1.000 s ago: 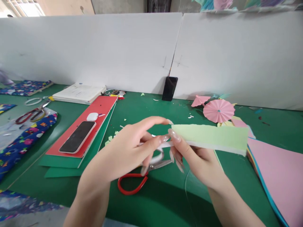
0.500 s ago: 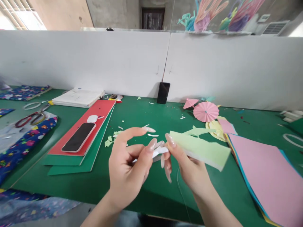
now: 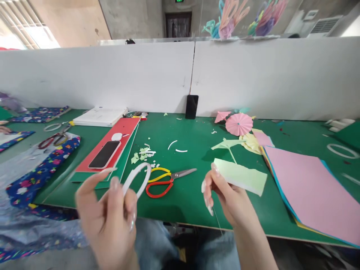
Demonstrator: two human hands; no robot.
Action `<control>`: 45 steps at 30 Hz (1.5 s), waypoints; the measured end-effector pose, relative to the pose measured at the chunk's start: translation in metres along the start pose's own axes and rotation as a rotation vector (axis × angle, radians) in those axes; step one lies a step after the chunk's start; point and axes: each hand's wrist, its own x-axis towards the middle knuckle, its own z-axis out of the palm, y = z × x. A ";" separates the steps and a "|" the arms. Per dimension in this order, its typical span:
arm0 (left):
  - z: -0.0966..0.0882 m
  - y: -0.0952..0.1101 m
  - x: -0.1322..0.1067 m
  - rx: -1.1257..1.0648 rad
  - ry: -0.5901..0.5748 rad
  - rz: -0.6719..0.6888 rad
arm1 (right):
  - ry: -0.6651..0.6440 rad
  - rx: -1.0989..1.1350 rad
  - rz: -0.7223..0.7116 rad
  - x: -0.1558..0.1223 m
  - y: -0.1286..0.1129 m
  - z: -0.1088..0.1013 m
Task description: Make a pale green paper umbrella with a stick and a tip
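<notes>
My left hand is closed on a thin white roll of tape, its fingertips pinching the near side of the ring. To its right, my right hand grips a light green strip of paper between thumb and fingers. A whitish band runs along the paper's lower edge. Below the right fingers hangs a fine thread-like strand. Yellow-and-red-handled scissors lie on the green table between my hands. Just beyond the paper strip is a small light green paper umbrella.
Pink paper umbrellas stand at the back right, near stacked coloured paper. A phone leans on the white partition. Another phone rests on red and green boards. Paper scraps lie mid-table. Another person's hand shows far left.
My hands have moved apart. The left went left and down with the tape roll, while the right keeps the green paper. The scissors and green umbrella are now uncovered.
</notes>
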 end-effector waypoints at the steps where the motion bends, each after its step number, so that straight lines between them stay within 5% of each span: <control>1: -0.003 -0.005 0.003 0.006 -0.012 -0.001 | -0.007 0.012 0.014 -0.006 0.001 0.002; 7: -0.045 -0.036 0.033 0.149 -0.248 -0.201 | -0.101 -0.058 0.184 -0.036 0.024 -0.007; 11: -0.064 -0.062 0.048 0.342 -0.272 -0.120 | -0.119 -0.069 0.285 -0.055 0.039 -0.013; 18: -0.074 -0.099 0.054 0.501 -0.245 0.027 | -0.126 -0.147 0.329 -0.093 0.038 -0.009; 26: -0.074 -0.119 0.056 0.772 -0.429 0.157 | -0.104 -0.112 0.296 -0.122 0.041 -0.005; 29: -0.068 -0.109 0.042 0.822 -0.442 0.209 | -0.117 -0.134 0.298 -0.133 0.042 -0.004; 32: -0.059 -0.083 0.003 0.804 -0.503 0.222 | -0.184 -0.181 0.339 -0.140 0.046 -0.003; 36: -0.047 -0.041 -0.069 0.662 -0.958 0.106 | -0.330 -0.232 0.411 -0.140 0.055 0.002; 38: -0.042 -0.027 -0.097 0.522 -1.254 -0.166 | -0.399 -0.254 0.439 -0.139 0.057 0.006; 40: -0.039 -0.021 -0.112 0.485 -1.246 -0.287 | -0.460 -0.275 0.454 -0.137 0.058 0.009; 45: -0.037 -0.020 -0.115 0.423 -0.994 -0.255 | -0.507 -0.235 0.403 -0.137 0.052 0.004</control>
